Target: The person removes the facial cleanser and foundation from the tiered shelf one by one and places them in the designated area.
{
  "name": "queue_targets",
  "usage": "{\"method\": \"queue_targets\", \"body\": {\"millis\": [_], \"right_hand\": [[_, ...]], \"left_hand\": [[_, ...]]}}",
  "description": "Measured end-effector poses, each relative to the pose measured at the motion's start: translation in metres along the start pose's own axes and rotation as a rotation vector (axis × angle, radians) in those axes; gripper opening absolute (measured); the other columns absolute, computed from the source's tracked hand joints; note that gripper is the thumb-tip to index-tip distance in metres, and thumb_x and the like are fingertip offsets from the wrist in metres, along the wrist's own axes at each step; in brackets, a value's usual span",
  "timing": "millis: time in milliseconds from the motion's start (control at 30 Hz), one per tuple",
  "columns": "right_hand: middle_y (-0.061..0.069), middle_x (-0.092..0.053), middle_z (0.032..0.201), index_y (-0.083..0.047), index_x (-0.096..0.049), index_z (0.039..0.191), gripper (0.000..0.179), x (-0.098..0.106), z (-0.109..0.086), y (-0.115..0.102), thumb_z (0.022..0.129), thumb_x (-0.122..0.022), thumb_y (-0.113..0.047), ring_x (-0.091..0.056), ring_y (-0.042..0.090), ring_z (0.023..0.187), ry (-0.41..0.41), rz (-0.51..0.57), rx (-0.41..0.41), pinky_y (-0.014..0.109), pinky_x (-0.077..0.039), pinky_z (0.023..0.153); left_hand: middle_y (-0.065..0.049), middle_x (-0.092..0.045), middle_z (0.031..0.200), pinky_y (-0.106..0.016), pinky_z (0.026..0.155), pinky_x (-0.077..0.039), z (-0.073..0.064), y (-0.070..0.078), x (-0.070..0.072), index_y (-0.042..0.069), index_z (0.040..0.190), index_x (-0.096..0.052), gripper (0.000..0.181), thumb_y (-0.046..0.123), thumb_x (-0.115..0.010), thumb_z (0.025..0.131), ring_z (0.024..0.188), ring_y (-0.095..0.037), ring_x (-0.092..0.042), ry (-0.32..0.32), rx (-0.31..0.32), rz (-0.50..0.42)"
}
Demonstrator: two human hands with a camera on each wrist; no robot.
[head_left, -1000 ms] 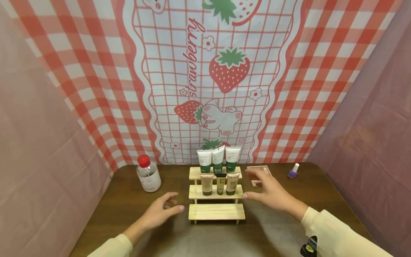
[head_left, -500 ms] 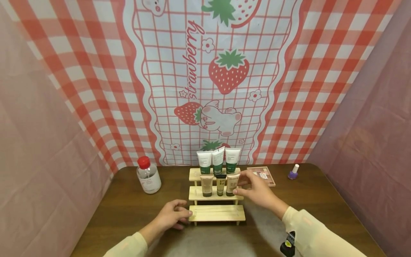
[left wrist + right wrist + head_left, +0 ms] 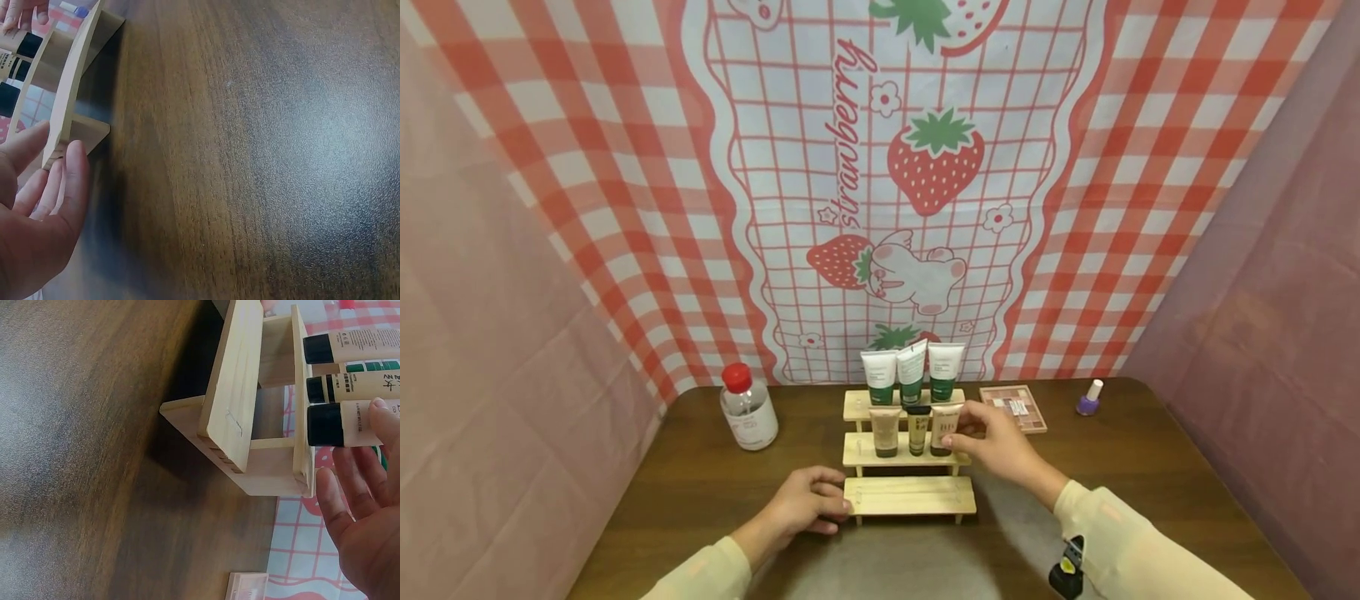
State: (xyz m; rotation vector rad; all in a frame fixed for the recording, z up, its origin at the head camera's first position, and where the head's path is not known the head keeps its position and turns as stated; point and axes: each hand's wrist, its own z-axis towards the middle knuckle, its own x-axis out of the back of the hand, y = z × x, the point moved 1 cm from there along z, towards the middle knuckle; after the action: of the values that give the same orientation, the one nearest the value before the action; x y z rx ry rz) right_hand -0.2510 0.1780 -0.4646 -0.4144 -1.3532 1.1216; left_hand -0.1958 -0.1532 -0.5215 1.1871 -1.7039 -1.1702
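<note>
Red-checked cloth reading "strawberry" backs a brown wood-grain table. Right hand pinches beige tube marked "BB", thumb in front; tube upright, dark cap down, right end of the middle tier. Left hand grips the wooden stand at the bottom tier's left end. Alongside: yellowish tube, dark characters; pinkish-beige tube, print too small. Above, three white-and-green tubes. Outward: red-capped bottle left; palette, purple polish right.

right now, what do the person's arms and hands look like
Pale cream fabric left sleeve and matching right sleeve; beside the latter, a small black device with a yellow mark. Bare left hand and right hand, no gloves or rings visible.
</note>
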Motion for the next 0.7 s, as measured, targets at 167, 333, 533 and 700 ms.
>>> {"method": "queue_targets", "body": {"millis": [167, 333, 533, 700], "right_hand": [[0.005, -0.074, 0.092, -0.009, -0.068, 0.096, 0.022, 0.000, 0.000, 0.001, 0.086, -0.083, -0.020, -0.070, 0.015, 0.082, 0.000, 0.013, -0.003, 0.025, -0.062, 0.075], [0.004, -0.074, 0.091, -0.010, -0.068, 0.096, 0.021, 0.000, 0.000, 0.001, 0.086, -0.083, -0.021, -0.069, 0.015, 0.082, 0.008, 0.022, -0.006, 0.025, -0.062, 0.074], [0.002, -0.071, 0.090, -0.012, -0.068, 0.096, 0.018, 0.009, -0.003, 0.000, 0.089, -0.081, -0.022, -0.067, 0.011, 0.081, 0.029, 0.018, -0.002, 0.025, -0.060, 0.070], [0.003, -0.072, 0.093, -0.012, -0.071, 0.100, 0.017, 0.028, -0.006, 0.004, 0.090, -0.080, -0.023, -0.069, 0.010, 0.081, 0.065, -0.001, -0.012, 0.025, -0.062, 0.069]], "left_hand": [[-0.014, -0.069, 0.099, -0.034, 0.063, -0.066, 0.002, 0.000, -0.001, -0.011, 0.131, -0.052, 0.055, -0.008, -0.078, 0.082, 0.078, -0.020, -0.071, 0.007, 0.008, -0.001], [-0.015, -0.066, 0.096, -0.034, 0.062, -0.066, 0.002, -0.001, -0.003, -0.010, 0.130, -0.051, 0.055, -0.013, -0.076, 0.081, 0.076, -0.020, -0.068, 0.014, -0.004, -0.007], [-0.015, -0.062, 0.093, -0.036, 0.060, -0.066, 0.003, -0.002, -0.005, -0.012, 0.129, -0.050, 0.054, -0.017, -0.074, 0.081, 0.073, -0.020, -0.067, 0.030, -0.028, -0.002], [-0.017, -0.063, 0.093, -0.038, 0.060, -0.066, 0.003, -0.003, -0.007, -0.013, 0.130, -0.050, 0.055, -0.018, -0.074, 0.080, 0.072, -0.021, -0.066, 0.051, -0.037, -0.001]]}}
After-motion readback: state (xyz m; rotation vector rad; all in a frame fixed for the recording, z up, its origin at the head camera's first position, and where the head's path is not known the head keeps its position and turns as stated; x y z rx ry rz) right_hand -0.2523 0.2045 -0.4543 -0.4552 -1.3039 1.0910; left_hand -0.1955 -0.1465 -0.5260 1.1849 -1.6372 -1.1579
